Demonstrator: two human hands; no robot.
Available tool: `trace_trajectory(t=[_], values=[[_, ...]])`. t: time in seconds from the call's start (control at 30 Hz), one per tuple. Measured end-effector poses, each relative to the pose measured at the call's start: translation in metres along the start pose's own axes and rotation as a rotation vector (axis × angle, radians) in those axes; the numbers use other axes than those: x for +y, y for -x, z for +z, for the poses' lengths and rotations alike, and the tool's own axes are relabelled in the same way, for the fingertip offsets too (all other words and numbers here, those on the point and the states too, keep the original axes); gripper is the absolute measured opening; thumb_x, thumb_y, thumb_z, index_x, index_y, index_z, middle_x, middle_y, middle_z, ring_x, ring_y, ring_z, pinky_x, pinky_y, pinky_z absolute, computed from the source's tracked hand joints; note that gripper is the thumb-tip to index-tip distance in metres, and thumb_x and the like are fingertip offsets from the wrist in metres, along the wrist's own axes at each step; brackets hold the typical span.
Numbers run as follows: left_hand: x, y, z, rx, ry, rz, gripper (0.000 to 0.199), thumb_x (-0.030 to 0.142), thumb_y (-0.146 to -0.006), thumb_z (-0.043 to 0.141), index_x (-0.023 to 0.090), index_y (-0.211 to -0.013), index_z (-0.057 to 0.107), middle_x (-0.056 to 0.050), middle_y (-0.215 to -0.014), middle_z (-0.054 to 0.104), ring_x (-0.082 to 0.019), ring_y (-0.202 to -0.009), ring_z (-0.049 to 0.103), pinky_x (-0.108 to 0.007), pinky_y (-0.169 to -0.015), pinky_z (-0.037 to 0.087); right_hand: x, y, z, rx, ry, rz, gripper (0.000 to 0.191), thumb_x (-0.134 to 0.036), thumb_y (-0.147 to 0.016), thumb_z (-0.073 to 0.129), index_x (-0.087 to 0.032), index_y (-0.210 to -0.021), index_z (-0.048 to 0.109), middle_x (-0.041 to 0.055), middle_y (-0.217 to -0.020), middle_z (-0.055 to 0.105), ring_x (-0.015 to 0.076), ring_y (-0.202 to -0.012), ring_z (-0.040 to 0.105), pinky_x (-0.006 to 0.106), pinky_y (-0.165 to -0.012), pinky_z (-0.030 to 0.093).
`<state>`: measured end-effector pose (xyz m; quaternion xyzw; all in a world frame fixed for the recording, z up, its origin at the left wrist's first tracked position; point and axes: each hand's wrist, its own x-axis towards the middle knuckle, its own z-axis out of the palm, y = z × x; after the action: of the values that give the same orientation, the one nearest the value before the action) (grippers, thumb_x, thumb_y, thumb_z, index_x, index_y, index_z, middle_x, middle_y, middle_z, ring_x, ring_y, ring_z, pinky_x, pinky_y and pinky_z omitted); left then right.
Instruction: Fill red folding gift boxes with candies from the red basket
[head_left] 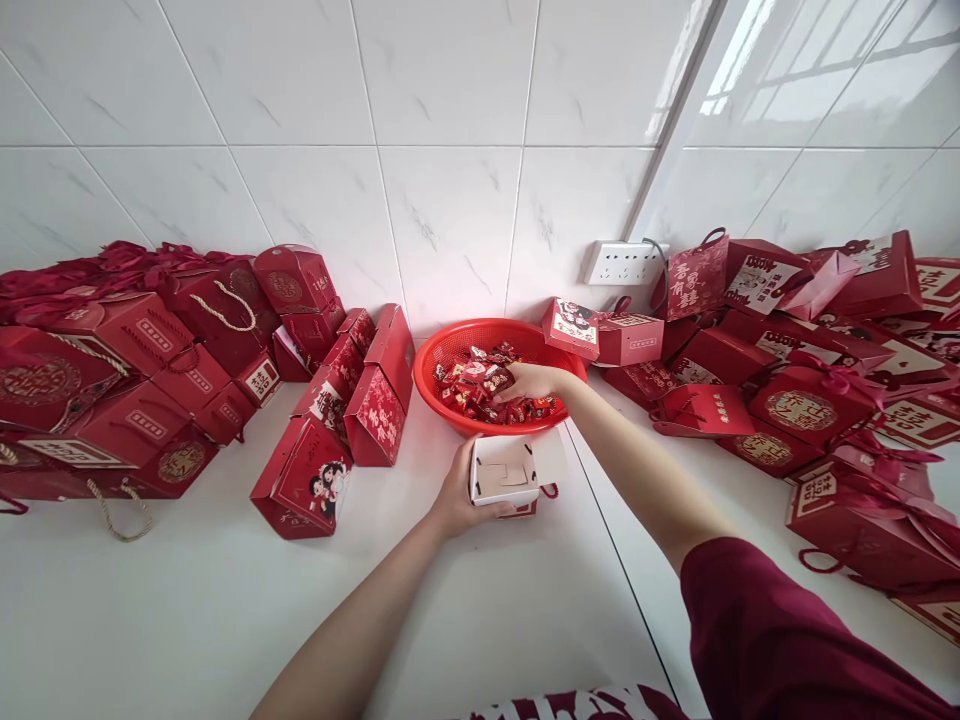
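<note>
My left hand [454, 498] clasps the box [501, 474]; my right hand [538, 381] dips in the basket [422, 385], whether its fingers [517, 388] pinch sweets [466, 396] I can't tell.

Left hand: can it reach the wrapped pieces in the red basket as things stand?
Probably not: the left hand is taken up holding the open box in front of the red basket, and the right hand is among the wrapped pieces.

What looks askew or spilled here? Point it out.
Mildly odd: a small red cardboard box with a white printed panel sits tilted, overlapping the rim of the round red plastic basket in this view. The small, mostly red wrapped sweets show only inside it; nothing looks clearly damaged.
</note>
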<state>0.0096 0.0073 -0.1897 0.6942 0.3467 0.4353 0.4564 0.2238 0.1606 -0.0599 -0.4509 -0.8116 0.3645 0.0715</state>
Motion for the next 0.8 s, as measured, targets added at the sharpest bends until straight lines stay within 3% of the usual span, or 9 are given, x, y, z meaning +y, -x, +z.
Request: trace_trajectory(t=[0.13,0.27,0.4,0.53,0.63,0.73,0.8], values=[[0.001,-0.001,0.000,0.002,0.000,0.046,0.107,0.039,-0.065,0.089,0.030,-0.152,0.027,-0.014,-0.151,0.042,-0.038,-0.141,0.040,-0.058,-0.116,0.033,-0.004,0.038,0.009,0.009,-0.283,-0.147,0.059,-0.064,-0.087,0.061,-0.012,-0.112,0.073,0.0122,-0.116,0.074,0.0273,-0.110,0.069,0.038,-0.098,0.054],[0.007,-0.002,0.003,0.016,0.000,0.062,0.105,0.041,-0.065,0.089,0.026,-0.150,0.029,-0.016,-0.150,0.042,-0.039,-0.140,0.041,-0.059,-0.114,0.035,-0.007,0.079,0.026,0.094,-0.704,-0.271,0.056,-0.061,-0.089,0.063,-0.013,-0.116,0.071,0.0129,-0.114,0.075,0.0279,-0.113,0.068,0.045,-0.107,0.048],[0.014,0.000,0.008,0.031,-0.071,0.152,0.103,0.041,-0.066,0.088,0.028,-0.150,0.030,-0.016,-0.146,0.045,-0.040,-0.136,0.044,-0.060,-0.111,0.038,-0.013,0.114,0.041,0.168,-0.487,-0.335,0.042,-0.054,-0.091,0.065,-0.017,-0.109,0.073,0.0089,-0.117,0.073,0.0290,-0.116,0.064,0.043,-0.106,0.048],[0.020,0.005,0.010,-0.001,-0.285,0.234,0.123,0.044,-0.062,0.090,0.030,-0.158,0.014,-0.016,-0.146,0.040,-0.041,-0.135,0.043,-0.060,-0.111,0.038,-0.015,0.136,0.063,0.525,-0.156,-0.366,0.035,-0.049,-0.096,0.060,-0.022,-0.116,0.068,0.0111,-0.135,0.062,0.0295,-0.130,0.054,0.047,-0.111,0.043],[0.024,0.009,0.011,-0.045,-0.381,0.257,0.134,0.048,-0.060,0.091,0.034,-0.160,0.002,-0.016,-0.146,0.036,-0.042,-0.135,0.041,-0.060,-0.111,0.039,-0.008,0.149,0.092,0.730,-0.079,-0.321,0.031,-0.046,-0.099,0.053,-0.023,-0.116,0.066,0.0129,-0.146,0.051,0.0315,-0.137,0.046,0.050,-0.115,0.038],[0.023,0.011,0.014,-0.053,-0.380,0.208,0.133,0.049,-0.062,0.089,0.037,-0.159,-0.001,-0.015,-0.146,0.034,-0.043,-0.137,0.038,-0.060,-0.111,0.038,0.008,0.156,0.129,0.742,-0.149,-0.318,0.039,-0.047,-0.100,0.050,-0.025,-0.131,0.057,0.0125,-0.155,0.041,0.0325,-0.142,0.040,0.052,-0.118,0.034],[0.018,0.011,0.016,-0.044,-0.322,0.146,0.132,0.049,-0.063,0.088,0.040,-0.159,-0.002,-0.014,-0.145,0.033,-0.043,-0.138,0.037,-0.060,-0.111,0.038,0.019,0.156,0.152,0.657,-0.196,-0.351,0.062,-0.055,-0.097,0.052,-0.025,-0.149,0.038,0.0128,-0.162,0.029,0.0328,-0.149,0.029,0.054,-0.121,0.028]])
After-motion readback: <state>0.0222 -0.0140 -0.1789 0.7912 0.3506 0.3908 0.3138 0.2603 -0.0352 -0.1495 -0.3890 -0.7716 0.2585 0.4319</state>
